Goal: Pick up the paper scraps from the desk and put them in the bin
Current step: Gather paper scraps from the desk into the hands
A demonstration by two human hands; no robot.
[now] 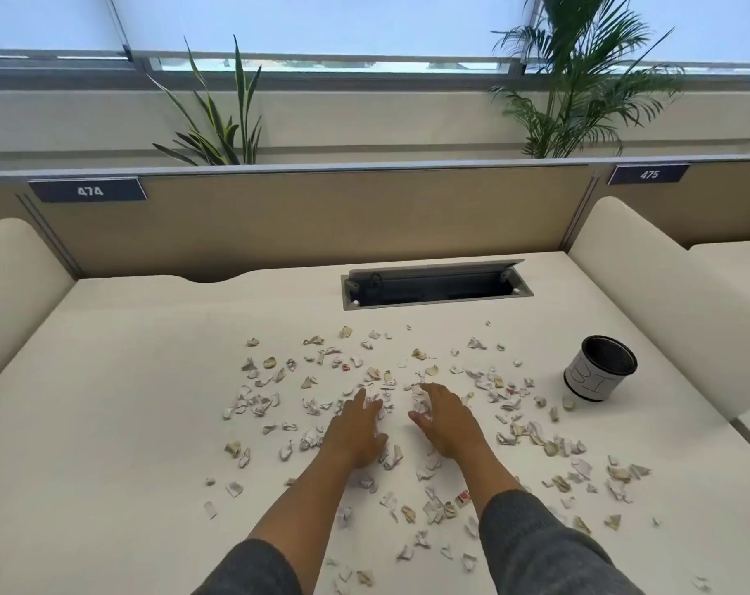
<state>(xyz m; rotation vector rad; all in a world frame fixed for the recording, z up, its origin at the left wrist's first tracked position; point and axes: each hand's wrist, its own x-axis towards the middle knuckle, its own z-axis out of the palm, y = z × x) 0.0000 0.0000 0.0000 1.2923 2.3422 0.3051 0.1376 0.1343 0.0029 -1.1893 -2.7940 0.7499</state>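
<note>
Paper scraps point(401, 405) lie between the left hand point(356, 427) and right hand point(444, 423); both flat, holding nothing. Push together, scoop, then tip into the bin point(598, 369).

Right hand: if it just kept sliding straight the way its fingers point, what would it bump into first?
The right hand points up the desk, slightly leftward. It would probably first meet the paper scraps bunched right at its fingers, then looser scraps beyond. The bin sits well off to the right.
</note>
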